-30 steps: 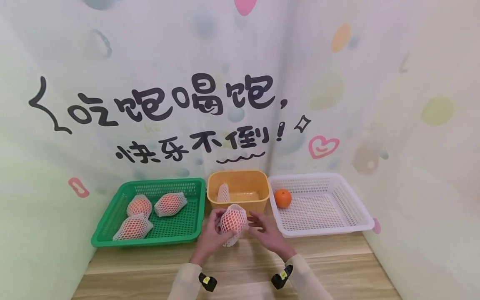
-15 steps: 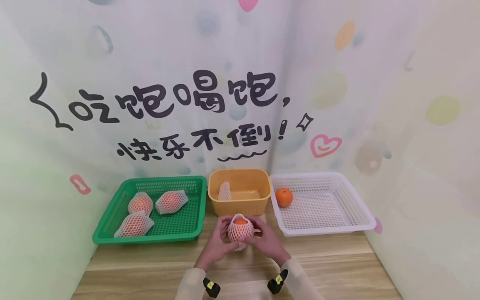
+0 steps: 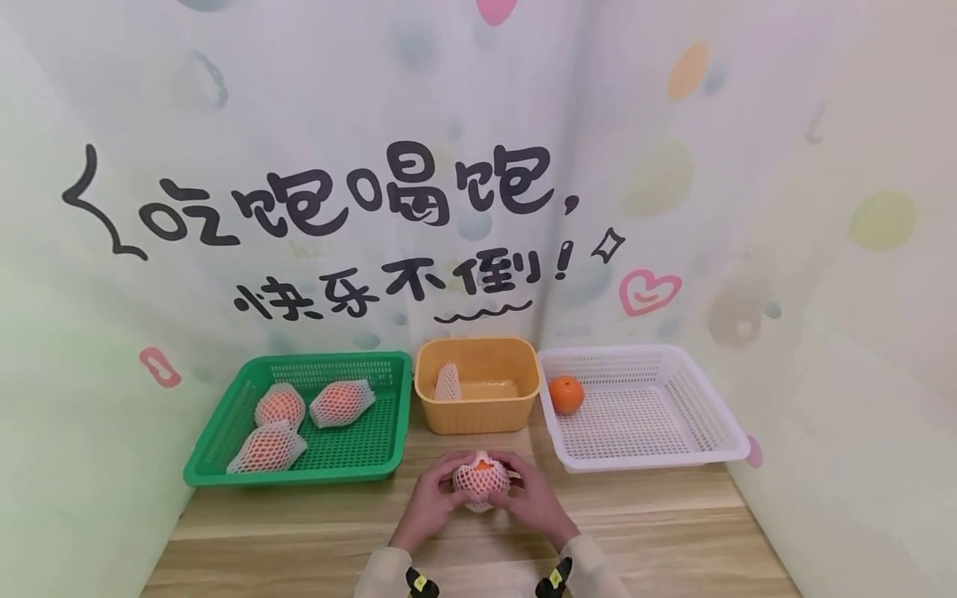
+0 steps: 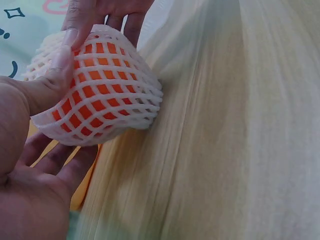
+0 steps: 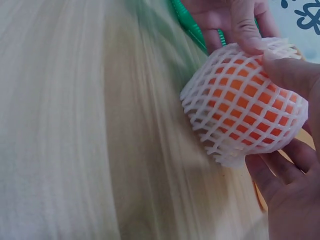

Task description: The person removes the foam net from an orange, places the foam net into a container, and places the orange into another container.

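Note:
An orange [image 4: 102, 90] sits inside a white foam net sleeve [image 3: 478, 490], low over the wooden table in front of the orange-yellow bin. My left hand [image 3: 432, 500] grips it from the left and my right hand [image 3: 532, 502] from the right. Both thumbs lie on the near side of the netting, with fingers round the far side. At the top of the sleeve a patch of bare peel shows through the opening. In the right wrist view the netting [image 5: 240, 100] still covers most of the fruit, its frayed end pointing toward the tabletop.
A green basket [image 3: 299, 477] at the left holds 3 netted fruits [image 3: 341, 404]. The orange-yellow bin [image 3: 478, 415] in the middle contains an empty foam net [image 3: 448, 383]. At the right stands a white basket [image 3: 650, 458] with one bare orange [image 3: 566, 394]. A printed wall rises behind.
My right hand has closed in on the netted orange, which my left hand held alone at first. Both hands have brought it lower and nearer, and bare peel now shows at the top.

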Demonstrator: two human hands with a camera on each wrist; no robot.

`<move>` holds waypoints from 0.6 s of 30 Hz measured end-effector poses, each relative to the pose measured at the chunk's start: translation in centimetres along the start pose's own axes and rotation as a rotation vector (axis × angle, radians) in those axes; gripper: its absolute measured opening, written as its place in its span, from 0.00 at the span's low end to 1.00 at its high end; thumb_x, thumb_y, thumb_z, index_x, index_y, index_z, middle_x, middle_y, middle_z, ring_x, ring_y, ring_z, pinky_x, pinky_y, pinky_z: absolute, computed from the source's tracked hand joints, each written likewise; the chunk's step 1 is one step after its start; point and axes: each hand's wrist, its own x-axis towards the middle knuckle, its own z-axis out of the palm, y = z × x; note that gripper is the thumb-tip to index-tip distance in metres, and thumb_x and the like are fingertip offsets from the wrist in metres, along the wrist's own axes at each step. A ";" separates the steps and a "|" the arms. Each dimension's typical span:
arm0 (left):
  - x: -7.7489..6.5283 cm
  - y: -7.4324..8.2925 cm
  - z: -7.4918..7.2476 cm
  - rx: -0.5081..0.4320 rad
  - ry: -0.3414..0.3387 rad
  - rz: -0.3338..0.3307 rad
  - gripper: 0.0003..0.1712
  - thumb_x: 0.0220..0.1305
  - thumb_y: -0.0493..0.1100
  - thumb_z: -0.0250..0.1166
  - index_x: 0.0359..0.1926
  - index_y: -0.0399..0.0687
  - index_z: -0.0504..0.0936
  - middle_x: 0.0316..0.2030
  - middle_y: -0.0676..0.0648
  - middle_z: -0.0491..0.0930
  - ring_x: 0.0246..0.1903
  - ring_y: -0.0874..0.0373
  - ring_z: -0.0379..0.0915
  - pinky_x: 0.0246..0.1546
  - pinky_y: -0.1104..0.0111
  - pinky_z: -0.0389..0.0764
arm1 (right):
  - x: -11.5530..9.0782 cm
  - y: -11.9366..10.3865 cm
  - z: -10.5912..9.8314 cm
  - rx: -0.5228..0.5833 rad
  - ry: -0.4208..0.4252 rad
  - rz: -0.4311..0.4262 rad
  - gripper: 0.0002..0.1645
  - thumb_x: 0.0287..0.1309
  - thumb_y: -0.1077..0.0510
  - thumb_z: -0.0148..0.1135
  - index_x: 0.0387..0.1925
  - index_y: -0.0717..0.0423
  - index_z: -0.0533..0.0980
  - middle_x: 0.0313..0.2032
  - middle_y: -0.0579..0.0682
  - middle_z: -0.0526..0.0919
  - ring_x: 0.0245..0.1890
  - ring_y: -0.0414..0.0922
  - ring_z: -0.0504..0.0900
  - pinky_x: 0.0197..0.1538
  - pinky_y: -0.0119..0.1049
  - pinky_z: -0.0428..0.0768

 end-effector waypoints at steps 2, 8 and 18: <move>-0.1 -0.1 0.1 -0.006 0.024 0.024 0.27 0.58 0.41 0.74 0.60 0.52 0.84 0.64 0.46 0.78 0.65 0.45 0.74 0.60 0.62 0.81 | -0.1 0.1 0.1 -0.002 0.014 0.000 0.31 0.59 0.55 0.73 0.64 0.50 0.76 0.63 0.55 0.81 0.61 0.56 0.79 0.61 0.50 0.82; -0.3 -0.3 0.6 0.039 0.102 0.068 0.22 0.57 0.44 0.75 0.54 0.55 0.87 0.61 0.49 0.81 0.62 0.47 0.76 0.55 0.68 0.82 | -0.3 0.0 0.1 -0.026 0.056 0.020 0.27 0.60 0.54 0.73 0.61 0.50 0.79 0.63 0.53 0.82 0.61 0.54 0.80 0.60 0.50 0.82; -0.2 0.1 1.3 0.153 0.224 0.097 0.15 0.56 0.43 0.76 0.46 0.53 0.91 0.52 0.52 0.86 0.56 0.50 0.81 0.50 0.69 0.84 | -0.6 -0.7 0.2 -0.055 0.194 -0.071 0.14 0.57 0.58 0.75 0.46 0.51 0.87 0.54 0.49 0.88 0.53 0.47 0.87 0.52 0.34 0.84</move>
